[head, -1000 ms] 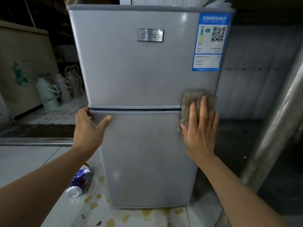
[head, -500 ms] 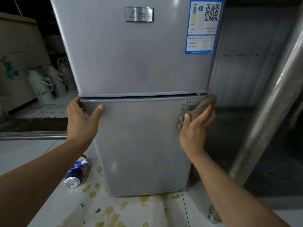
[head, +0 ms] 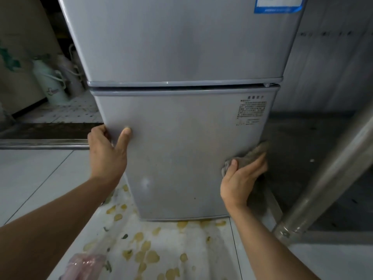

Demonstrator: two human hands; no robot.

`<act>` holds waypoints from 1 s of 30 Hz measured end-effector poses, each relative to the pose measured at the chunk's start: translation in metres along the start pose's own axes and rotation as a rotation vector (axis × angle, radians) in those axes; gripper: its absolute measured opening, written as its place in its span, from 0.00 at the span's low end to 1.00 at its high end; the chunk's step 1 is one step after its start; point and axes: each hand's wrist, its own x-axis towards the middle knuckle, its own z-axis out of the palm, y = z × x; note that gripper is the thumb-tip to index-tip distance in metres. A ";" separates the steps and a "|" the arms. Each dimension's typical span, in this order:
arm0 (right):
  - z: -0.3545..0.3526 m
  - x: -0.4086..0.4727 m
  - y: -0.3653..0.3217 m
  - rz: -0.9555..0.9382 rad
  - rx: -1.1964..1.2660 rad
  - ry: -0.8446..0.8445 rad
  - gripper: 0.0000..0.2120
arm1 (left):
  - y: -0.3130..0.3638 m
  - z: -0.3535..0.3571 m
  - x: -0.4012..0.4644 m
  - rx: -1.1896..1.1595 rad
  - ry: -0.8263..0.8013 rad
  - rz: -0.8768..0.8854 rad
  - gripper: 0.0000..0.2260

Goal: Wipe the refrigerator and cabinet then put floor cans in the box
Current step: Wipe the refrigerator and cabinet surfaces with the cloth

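The right hand (head: 241, 181) is pressed against the right edge of the lower door of the small silver two-door refrigerator (head: 181, 138), fingers curled over a crumpled grey-brown cloth (head: 254, 153) that it holds flat to the metal near the door's corner. The left hand (head: 107, 150) grips the opposite, left edge of that same lower door, fingers wrapped round behind the edge and the thumb laid on the front face. Both arms reach in from below. High on the upper door sits the bottom strip of a blue-bordered label (head: 278, 5); small printed text (head: 252, 112) is on the lower door's upper right. The pale tiled floor (head: 40, 178) in front of the fridge is blotched with yellowish stains (head: 141, 253). A shiny steel pipe (head: 327, 178) slants up at the right, and pale jugs (head: 52, 85) stand back left.
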 end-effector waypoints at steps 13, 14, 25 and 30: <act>0.002 0.028 -0.047 -0.350 -0.108 0.135 0.34 | -0.015 0.005 -0.017 -0.018 -0.084 -0.082 0.22; 0.004 0.026 -0.041 -0.387 -0.136 0.138 0.33 | -0.019 0.008 -0.019 -0.020 -0.078 -0.091 0.22; 0.006 -0.020 0.019 -0.734 -0.459 -0.118 0.36 | -0.022 0.007 -0.017 -0.152 -0.113 -0.184 0.23; 0.018 0.020 -0.045 -0.955 -0.256 0.001 0.32 | -0.026 0.004 -0.019 -0.133 -0.143 -0.172 0.20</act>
